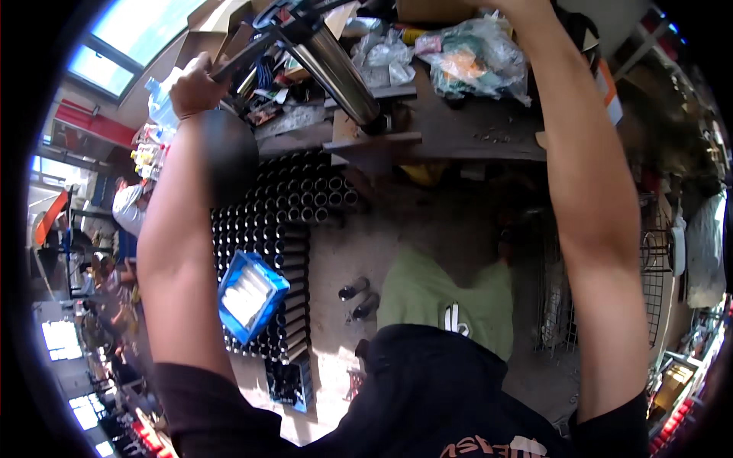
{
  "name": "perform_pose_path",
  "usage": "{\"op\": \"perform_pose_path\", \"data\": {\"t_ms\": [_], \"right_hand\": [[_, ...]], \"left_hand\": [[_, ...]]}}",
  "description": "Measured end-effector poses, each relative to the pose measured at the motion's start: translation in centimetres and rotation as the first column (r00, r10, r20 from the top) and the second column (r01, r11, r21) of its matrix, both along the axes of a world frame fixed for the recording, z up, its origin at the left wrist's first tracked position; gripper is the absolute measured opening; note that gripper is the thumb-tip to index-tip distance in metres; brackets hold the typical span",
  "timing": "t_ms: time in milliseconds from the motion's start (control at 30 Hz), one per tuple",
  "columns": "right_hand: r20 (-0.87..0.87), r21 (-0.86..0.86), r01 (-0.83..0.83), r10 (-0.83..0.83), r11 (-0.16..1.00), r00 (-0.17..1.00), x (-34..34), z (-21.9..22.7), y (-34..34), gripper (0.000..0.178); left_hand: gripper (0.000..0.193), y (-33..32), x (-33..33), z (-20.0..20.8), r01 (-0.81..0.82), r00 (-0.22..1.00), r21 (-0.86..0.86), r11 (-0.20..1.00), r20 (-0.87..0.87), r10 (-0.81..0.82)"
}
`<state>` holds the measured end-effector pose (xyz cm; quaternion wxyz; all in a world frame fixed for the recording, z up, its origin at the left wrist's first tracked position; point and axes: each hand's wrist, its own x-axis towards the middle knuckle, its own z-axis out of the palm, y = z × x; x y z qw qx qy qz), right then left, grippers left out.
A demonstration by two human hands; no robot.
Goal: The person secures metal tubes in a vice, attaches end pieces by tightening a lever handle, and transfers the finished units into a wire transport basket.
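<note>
My left hand [200, 85], at the upper left, is closed round the end of a dark bar [248, 55]. This bar slants up to a dark fitting [298, 29] at the top of a shiny metal cylinder [336, 69]. The cylinder leans, its lower end by a flat metal plate [374, 145] at the bench edge. My right arm reaches up to the top edge of the picture, where my right hand [500, 4] is mostly cut off; its fingers are hidden. A blurred dark round object [229, 156] shows beside my left forearm.
Clear plastic bags [477, 61] and loose parts litter the workbench [473, 126]. Below it stand rows of dark tubes [294, 198], with a blue crate [252, 298] of white pieces on them. Wire racks [557, 298] are at the right. Another person [130, 204] is far left.
</note>
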<state>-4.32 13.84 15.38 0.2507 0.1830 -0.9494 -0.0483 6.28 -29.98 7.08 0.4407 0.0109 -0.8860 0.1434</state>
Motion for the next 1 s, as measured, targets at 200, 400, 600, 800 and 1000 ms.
{"op": "perform_pose_path", "data": {"t_ms": [200, 400, 600, 800, 1000], "right_hand": [[0.059, 0.090, 0.208, -0.213, 0.974, 0.975, 4.5, 1.0, 0.0, 0.035], [0.085, 0.043, 0.293, -0.296, 0.955, 0.951, 5.8, 2.8, -1.3, 0.034], [0.053, 0.006, 0.296, -0.296, 0.955, 0.954, 8.0, -0.2, -0.1, 0.036], [0.014, 0.099, 0.199, -0.201, 0.975, 0.980, 16.0, 0.0, -2.4, 0.028], [0.210, -0.156, 0.108, -0.074, 0.982, 0.975, 14.0, 0.4, 0.9, 0.019]], "left_hand": [[0.027, 1.0, -2.2, 0.0, 0.131, 0.991, 0.111, 0.985, -0.018, -0.130], [0.022, 0.2, -1.5, 1.3, 0.328, 0.941, 0.124, 0.936, -0.128, -0.313], [0.017, -0.6, -5.4, -0.5, 0.429, 0.902, 0.060, 0.901, -0.077, -0.424], [0.026, -1.2, -7.5, -2.0, 0.412, 0.882, 0.272, 0.870, 0.118, -0.455], [0.048, -0.3, -5.2, 0.5, 0.264, 0.963, 0.069, 0.962, 0.030, -0.266]]}}
